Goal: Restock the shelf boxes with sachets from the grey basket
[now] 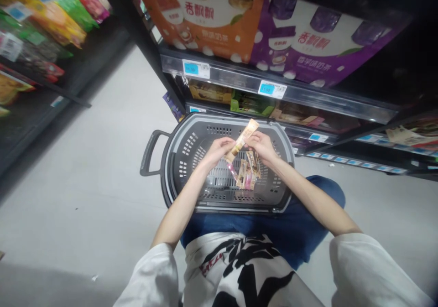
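Note:
A long, narrow tan sachet (pixel 243 138) is held at a slant above the shopping basket. My left hand (pixel 219 151) pinches it near its lower end, and my right hand (pixel 262 146) has fingers closed on its right side. Below them stands the grey and black basket (pixel 183 186), its handle (pixel 149 156) sticking out to the left. Several more sachets (pixel 245 174), tan and pink, lie in a loose heap in the right half of the basket.
Ahead is a shelf with orange (pixel 219 35) and purple (pixel 304 58) cartons above smaller boxes (pixel 251 102). Price tags (pixel 196 69) line its edge. Bagged goods (pixel 44 19) fill a rack at upper left. Grey floor (pixel 85 170) lies left of the basket. My bent leg (pixel 321 197) is at right.

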Available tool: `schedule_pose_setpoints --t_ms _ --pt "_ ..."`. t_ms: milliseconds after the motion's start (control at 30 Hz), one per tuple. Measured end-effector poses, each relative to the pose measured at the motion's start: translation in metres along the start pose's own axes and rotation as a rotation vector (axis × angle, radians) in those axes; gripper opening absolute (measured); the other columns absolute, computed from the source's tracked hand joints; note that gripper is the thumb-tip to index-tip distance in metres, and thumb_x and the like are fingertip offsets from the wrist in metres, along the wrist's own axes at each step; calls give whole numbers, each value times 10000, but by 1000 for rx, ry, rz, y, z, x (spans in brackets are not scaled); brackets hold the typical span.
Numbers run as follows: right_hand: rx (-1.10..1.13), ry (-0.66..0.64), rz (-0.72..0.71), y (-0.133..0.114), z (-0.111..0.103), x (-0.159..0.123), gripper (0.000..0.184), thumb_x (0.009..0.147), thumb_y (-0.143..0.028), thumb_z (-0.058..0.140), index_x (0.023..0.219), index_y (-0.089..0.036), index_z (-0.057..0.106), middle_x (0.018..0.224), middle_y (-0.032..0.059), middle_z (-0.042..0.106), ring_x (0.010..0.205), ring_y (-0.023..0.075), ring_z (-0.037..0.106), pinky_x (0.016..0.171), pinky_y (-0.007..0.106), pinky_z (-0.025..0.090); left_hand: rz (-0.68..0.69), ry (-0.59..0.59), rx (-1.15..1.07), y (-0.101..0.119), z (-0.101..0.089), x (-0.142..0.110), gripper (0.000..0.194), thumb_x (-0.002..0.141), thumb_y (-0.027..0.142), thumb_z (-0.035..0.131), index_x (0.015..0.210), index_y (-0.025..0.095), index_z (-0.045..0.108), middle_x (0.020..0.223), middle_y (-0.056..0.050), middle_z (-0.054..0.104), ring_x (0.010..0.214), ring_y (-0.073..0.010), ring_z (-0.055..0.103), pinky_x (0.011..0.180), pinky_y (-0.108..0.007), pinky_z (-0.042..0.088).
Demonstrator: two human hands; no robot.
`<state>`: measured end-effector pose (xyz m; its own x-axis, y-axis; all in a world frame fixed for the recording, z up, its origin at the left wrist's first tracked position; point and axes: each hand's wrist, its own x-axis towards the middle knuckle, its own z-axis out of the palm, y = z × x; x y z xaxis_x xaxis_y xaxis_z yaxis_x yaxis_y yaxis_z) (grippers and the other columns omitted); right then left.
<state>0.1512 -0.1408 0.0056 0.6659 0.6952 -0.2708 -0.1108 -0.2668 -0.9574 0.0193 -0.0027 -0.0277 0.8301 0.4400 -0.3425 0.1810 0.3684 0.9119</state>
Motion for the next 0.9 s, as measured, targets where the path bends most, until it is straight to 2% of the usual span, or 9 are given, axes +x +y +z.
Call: schedule_pose_setpoints --t_ms 133,233,300,400,467,567,633,700,900 --pt "-315 -50 -147 -11 -18 1 356 781 -494 773 758 -195 581 726 53 666 666 196 634 608 299 474 5 43 -10 3 1 0 357 656 433 877 838 152 753 789 -32 740 679 -109 634 615 -196 455" --pt "-546 -20 -289 -21 -37 0 218 819 -313 743 734 -185 590 933 105 688 814 231 628 743 342 466 -12 75 -16 3 1 1 371 627 432 892 830 153 756 764 -37 746 646 -120 630 599 -212 450" --pt "-676 -73 -406 -25 -45 -3 64 859 -224 682 903 -185 658 1239 126 657 949 246 636 809 352 463 -27 83 -20 3 1 1 383 604 431 904 826 155 760 755 -36 747 623 -121 619 586 -217 440" --pt "-995 -330 -665 -24 -44 -5 269 947 -177 590 1207 -221 644 1513 101 525 1176 252 608 850 341 470 -43 60 -22 4 3 -1 396 589 439 915 830 160 772 767 -37 754 631 -125 620 595 -221 443" --pt "-1197 -462 -760 -21 -38 -6 265 998 -164 513 1231 -208 632 1482 100 560 1175 236 615 789 325 463 -60 23 -13 4 5 -3 392 578 430 925 818 156 778 765 -45 755 636 -129 623 597 -222 443" --pt "-1295 -499 -731 -23 -34 -2 178 978 -161 542 1091 -183 678 1301 89 661 944 203 656 674 310 409 -84 -38 -11 5 9 -6 388 591 417 924 838 150 790 827 -69 769 686 -143 650 621 -224 468" --pt "-1310 -477 -703 -30 -42 3 129 940 -183 600 1027 -182 695 1243 80 671 869 187 639 671 304 395 -84 -58 -35 7 9 -8 411 651 459 882 926 167 794 943 -81 778 765 -153 678 669 -233 508" --pt "-1331 -398 -655 -42 -64 7 104 909 -191 624 975 -185 703 1222 71 668 852 180 625 692 297 397 -82 -57 -64 9 8 -8 441 712 506 821 1017 190 774 1037 -82 767 812 -158 692 714 -260 545" --pt "-1420 80 -365 -66 -161 21 118 854 -137 582 902 -155 688 1081 124 695 882 238 639 729 314 409 -86 49 -84 10 -1 -2 427 676 432 836 994 177 706 999 -60 746 758 -130 692 714 -254 536"
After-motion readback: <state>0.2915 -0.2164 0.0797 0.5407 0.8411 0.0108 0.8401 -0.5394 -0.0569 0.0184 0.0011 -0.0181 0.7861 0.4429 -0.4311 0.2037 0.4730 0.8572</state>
